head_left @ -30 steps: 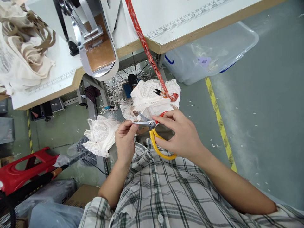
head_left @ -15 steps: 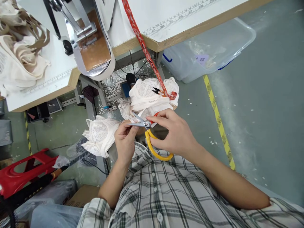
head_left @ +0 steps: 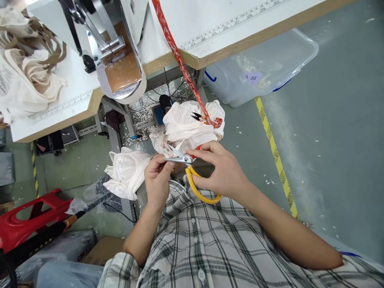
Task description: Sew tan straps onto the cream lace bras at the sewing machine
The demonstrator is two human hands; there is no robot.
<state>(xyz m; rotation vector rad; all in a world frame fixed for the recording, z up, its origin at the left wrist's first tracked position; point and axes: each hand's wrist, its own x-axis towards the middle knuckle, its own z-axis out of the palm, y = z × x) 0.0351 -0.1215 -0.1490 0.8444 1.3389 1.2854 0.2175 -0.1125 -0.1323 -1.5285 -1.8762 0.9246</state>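
Observation:
My right hand (head_left: 222,172) grips a pair of scissors (head_left: 192,170) with yellow and red handles; the steel blades are parted and point left. My left hand (head_left: 157,178) is closed in a pinch right at the blade tips, on something too small to make out. Just beyond the blades lies a pile of cream lace fabric (head_left: 187,126), with small black thread snips (head_left: 198,117) on top. A second bundle of white lace (head_left: 126,172) lies to the left of my left hand.
A sewing machine (head_left: 120,60) stands on a white worktable (head_left: 228,24) above. A red patterned strap (head_left: 183,68) hangs from the table down to the fabric pile. A clear plastic bin (head_left: 264,64) sits under the table. A red stool (head_left: 27,216) is at the lower left.
Almost nothing moved: both hands and the scissors have stayed in place, with a slight shift of the view.

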